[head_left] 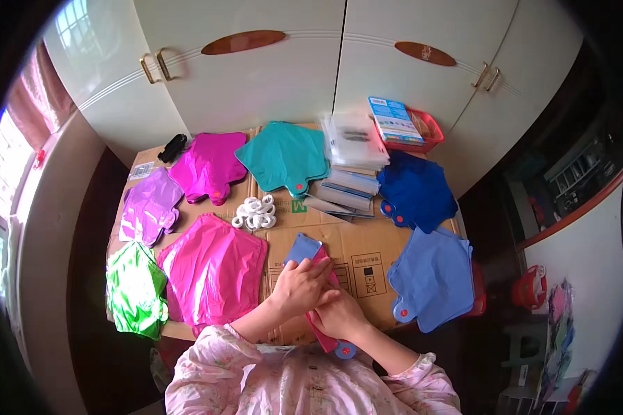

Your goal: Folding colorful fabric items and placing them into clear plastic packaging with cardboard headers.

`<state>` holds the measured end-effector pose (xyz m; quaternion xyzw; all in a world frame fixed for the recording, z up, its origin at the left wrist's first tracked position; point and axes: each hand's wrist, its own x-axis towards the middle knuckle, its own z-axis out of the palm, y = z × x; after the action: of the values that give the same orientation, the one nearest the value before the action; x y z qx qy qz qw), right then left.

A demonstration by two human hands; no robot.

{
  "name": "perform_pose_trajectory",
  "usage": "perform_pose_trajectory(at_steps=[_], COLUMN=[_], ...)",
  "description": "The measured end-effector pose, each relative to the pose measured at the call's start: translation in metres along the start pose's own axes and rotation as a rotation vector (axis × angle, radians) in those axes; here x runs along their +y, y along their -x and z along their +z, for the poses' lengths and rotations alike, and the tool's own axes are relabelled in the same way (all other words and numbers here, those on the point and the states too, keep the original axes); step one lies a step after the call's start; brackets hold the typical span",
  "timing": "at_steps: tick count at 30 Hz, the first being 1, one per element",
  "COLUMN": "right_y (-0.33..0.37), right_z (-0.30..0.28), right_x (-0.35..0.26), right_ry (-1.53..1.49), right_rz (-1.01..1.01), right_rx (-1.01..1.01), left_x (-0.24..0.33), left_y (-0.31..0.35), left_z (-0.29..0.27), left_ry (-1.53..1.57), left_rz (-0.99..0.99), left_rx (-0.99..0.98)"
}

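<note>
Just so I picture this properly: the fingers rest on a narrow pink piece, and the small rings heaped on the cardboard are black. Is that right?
Not quite: the small rings heaped on the cardboard are white, as the head view shows. The fingers do rest on the narrow pink piece.

Beneath the left hand (299,282) and right hand (339,318), the folded foils (302,249) are periwinkle and hot pink. Left of them: a glossy hot-pink foil (214,266), then a neon-green foil (133,287). Ahead-left: a lilac foil (149,206), magenta foil (209,162), teal foil (284,155) and white rings (251,206). Rightward: a periwinkle foil (436,273) and royal-blue foil (422,190), both red-dotted. The pale-pink sleeves (211,366) are floral.
</note>
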<state>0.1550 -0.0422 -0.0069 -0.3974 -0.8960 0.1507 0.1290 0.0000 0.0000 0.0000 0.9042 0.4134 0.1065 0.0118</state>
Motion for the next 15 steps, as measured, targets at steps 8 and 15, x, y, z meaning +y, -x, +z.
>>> perform_pose_trajectory(at_steps=[8, 15], right_y=[0.008, 0.005], right_z=[0.013, 0.011], right_x=[0.007, 0.008], right_ry=[0.028, -0.02], right_rz=[-0.055, -0.038], right_rx=[0.171, 0.123], left_x=[-0.002, -0.016], left_y=[-0.02, -0.03], left_z=[0.008, 0.009], left_ry=[-0.055, -0.078], left_rz=[-0.07, -0.102], left_rx=[0.088, 0.096])
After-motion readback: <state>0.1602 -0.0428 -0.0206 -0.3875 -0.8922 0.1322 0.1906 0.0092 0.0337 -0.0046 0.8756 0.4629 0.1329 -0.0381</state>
